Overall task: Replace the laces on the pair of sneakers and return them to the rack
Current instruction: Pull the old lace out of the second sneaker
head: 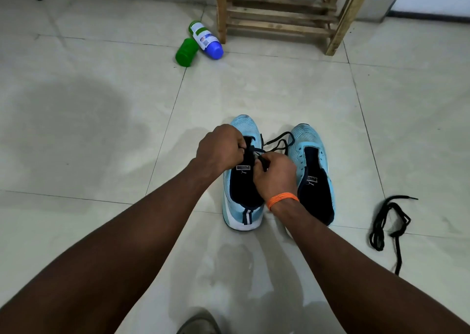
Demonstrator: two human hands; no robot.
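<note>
From the head view, the person is reaching both bare arms down over a pair of light blue sneakers that are sitting side by side on the tiled floor (101,130), toes pointing away. The left hand (220,147) is hovering over the throat of the left sneaker (241,216), its fingers curled tight together and pinching a black lace (278,140) at the eyelets. The right hand (276,175), wearing an orange wristband (282,198), is sitting just beside it over the same shoe, its fingers curled in and pinching another part of the same lace near the tongue. The slack of that lace is looping out between the two shoes and touching the inner edge of the right sneaker (309,140), which is standing unlaced with its dark tongue lying open. A second black lace (389,219) is lying loose in a tangle on the floor, to the right of the right sneaker and apart from it. Farther off, a wooden rack (279,15) is standing against the wall, well apart from the shoes. Just left of the rack's leg, a green and white bottle (204,39) with a blue end is lying on its side, touching a green cap (187,52).
</note>
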